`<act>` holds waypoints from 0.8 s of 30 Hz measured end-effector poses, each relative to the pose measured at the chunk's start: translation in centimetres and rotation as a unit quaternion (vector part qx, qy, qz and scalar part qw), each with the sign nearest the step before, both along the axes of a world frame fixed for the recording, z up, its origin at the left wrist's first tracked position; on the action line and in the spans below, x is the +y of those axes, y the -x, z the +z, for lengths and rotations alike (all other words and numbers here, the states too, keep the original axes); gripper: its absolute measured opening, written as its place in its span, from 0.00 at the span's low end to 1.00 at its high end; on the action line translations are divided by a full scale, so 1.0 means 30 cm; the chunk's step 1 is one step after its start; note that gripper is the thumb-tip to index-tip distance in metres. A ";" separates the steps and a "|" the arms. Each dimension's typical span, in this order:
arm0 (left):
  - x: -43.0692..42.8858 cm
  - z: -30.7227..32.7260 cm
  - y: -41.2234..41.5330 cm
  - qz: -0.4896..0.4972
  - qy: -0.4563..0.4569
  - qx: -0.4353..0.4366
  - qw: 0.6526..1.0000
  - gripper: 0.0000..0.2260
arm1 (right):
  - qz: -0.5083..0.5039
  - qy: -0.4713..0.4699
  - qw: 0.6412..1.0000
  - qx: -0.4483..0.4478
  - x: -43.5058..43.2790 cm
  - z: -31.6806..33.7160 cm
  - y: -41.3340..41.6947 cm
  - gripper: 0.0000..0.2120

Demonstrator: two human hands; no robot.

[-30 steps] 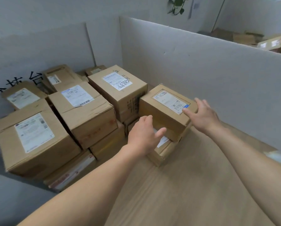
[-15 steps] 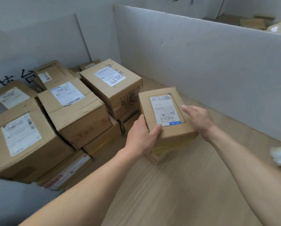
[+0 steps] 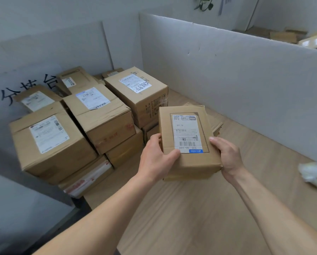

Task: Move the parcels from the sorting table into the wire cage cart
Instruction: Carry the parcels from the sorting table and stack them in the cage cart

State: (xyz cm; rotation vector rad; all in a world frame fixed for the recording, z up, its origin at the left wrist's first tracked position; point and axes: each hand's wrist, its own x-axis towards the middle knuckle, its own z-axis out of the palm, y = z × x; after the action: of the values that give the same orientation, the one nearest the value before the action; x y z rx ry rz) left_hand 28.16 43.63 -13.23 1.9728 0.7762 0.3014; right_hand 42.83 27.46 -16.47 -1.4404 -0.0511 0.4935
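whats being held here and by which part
A small cardboard parcel, at its near end: left hand on its left edge, thumb over the top; right hand on its right edge.

A light wood-grain sorting table (image 3: 200, 218) stands walled by grey partition boards (image 3: 236, 80) on two sides that meet at the far corner. Brown cardboard parcels (image 3: 102, 115) crowd that far left corner in stacked layers. At the foot of the pile, a flat taped carton (image 3: 88, 178) with red-and-white tape lies at the near left edge of the tabletop, and a plain low carton (image 3: 124, 150) sits just to its right. A thin carton (image 3: 215, 124) lies to the right of the pile, partly hidden. A pale crumpled wrapper (image 3: 314, 174) rests on the wood at the right edge.
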 end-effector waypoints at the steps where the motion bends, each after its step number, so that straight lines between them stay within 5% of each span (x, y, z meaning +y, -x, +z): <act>1: -0.001 -0.001 0.038 0.010 0.010 -0.014 1.000 0.29 | 0.020 -0.022 0.999 0.012 -0.007 0.004 0.034 0.16; 5: -0.003 0.008 0.198 0.022 0.052 -0.068 0.996 0.28 | 0.096 -0.061 0.993 0.038 -0.027 0.054 0.198 0.29; 14: 0.076 0.044 0.701 0.003 0.143 -0.133 0.981 0.35 | 0.168 -0.087 0.982 0.000 0.044 0.172 0.680 0.31; 18: 0.120 0.038 0.951 0.036 0.200 -0.143 0.969 0.43 | 0.216 -0.087 0.972 -0.011 0.124 0.184 0.881 0.31; 24: 0.166 0.061 1.287 0.096 0.211 -0.181 0.956 0.44 | 0.294 -0.083 0.952 -0.017 0.264 0.211 1.134 0.30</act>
State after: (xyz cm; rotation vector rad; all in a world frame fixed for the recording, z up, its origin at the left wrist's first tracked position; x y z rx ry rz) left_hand -10.45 48.61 -11.40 1.3915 0.7211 0.5477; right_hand 8.82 35.39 -10.14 -1.2541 -0.5504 0.9272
